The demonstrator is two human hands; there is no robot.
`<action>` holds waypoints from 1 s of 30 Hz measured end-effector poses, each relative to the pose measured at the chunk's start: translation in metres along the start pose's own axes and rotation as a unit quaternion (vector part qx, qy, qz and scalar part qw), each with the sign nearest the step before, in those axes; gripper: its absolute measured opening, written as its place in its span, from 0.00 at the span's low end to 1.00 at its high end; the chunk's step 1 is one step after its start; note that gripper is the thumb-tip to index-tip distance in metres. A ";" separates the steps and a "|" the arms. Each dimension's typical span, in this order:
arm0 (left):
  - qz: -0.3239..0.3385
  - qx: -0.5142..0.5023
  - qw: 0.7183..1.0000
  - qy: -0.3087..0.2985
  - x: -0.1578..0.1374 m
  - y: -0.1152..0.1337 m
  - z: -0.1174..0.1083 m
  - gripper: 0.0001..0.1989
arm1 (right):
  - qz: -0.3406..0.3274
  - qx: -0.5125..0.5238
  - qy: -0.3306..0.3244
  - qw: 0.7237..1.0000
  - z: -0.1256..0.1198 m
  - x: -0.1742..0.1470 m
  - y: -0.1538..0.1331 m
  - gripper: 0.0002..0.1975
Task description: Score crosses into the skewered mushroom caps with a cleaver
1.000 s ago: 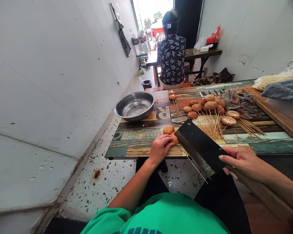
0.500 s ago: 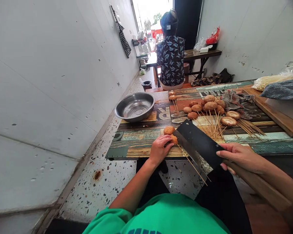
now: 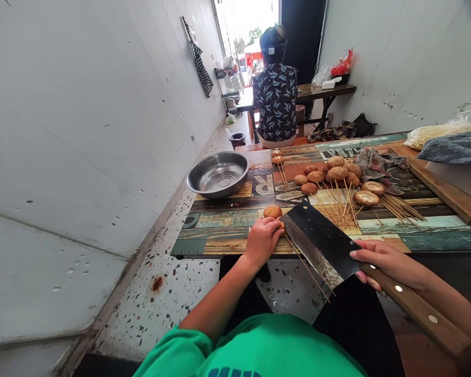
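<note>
My right hand (image 3: 377, 262) is closed round the neck of a cleaver (image 3: 317, 238) with a dark blade and a wooden handle. The blade's far corner touches or nearly touches the mushroom at my left fingers. My left hand (image 3: 262, 238) is closed on that skewered mushroom (image 3: 282, 225), mostly hidden by the fingers. A second mushroom (image 3: 272, 211) lies just beyond it. Thin bamboo skewers (image 3: 310, 272) run from there under the blade's edge and past the table edge. To the right, more brown mushrooms (image 3: 337, 174) are piled, some with skewers beneath.
A steel basin (image 3: 219, 175) stands on the patterned table (image 3: 227, 230) at the left. Two skewered mushrooms (image 3: 277, 159) lie farther back. Loose skewers (image 3: 402, 207), a rag (image 3: 377, 165) and a wooden board (image 3: 443, 186) are at right. A person (image 3: 275, 99) sits beyond the table.
The cleaver has turned slightly, showing more of its handle side and rivets. My left fingers now cover more of the near mushroom. The whole view has shifted slightly.
</note>
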State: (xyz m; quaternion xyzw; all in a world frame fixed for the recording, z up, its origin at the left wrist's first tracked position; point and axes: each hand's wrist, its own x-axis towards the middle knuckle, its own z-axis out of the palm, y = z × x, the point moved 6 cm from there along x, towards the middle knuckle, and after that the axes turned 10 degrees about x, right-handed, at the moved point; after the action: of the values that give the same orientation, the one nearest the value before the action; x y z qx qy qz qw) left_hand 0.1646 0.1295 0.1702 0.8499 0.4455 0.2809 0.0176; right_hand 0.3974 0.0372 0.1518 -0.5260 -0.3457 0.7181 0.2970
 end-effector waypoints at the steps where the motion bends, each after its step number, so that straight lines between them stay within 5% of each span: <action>1: -0.003 0.014 1.000 -0.014 0.002 0.001 0.001 0.03 | -0.003 -0.003 -0.006 1.000 0.000 0.000 0.001 0.16; 12: 0.029 0.084 0.992 -0.088 0.013 -0.007 0.010 0.11 | 0.011 0.019 0.002 1.000 -0.011 0.012 0.005 0.19; 21: 0.028 0.005 1.000 -0.008 0.015 -0.007 -0.008 0.11 | -0.024 0.041 0.010 0.999 -0.015 0.000 0.000 0.16; 26: -0.103 0.042 0.988 0.106 0.007 -0.061 -0.036 0.10 | -0.034 0.036 0.038 0.998 -0.018 -0.024 -0.002 0.15; 30: -0.133 0.054 0.982 0.119 -0.004 -0.119 -0.045 0.11 | -0.031 0.028 0.101 0.994 -0.023 -0.036 0.009 0.17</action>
State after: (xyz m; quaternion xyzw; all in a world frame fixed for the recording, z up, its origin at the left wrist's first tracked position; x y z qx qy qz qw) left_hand 0.0520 0.1883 0.1733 0.7433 0.5678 0.3507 -0.0448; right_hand 0.4284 0.0074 0.1600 -0.5763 -0.3100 0.6613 0.3666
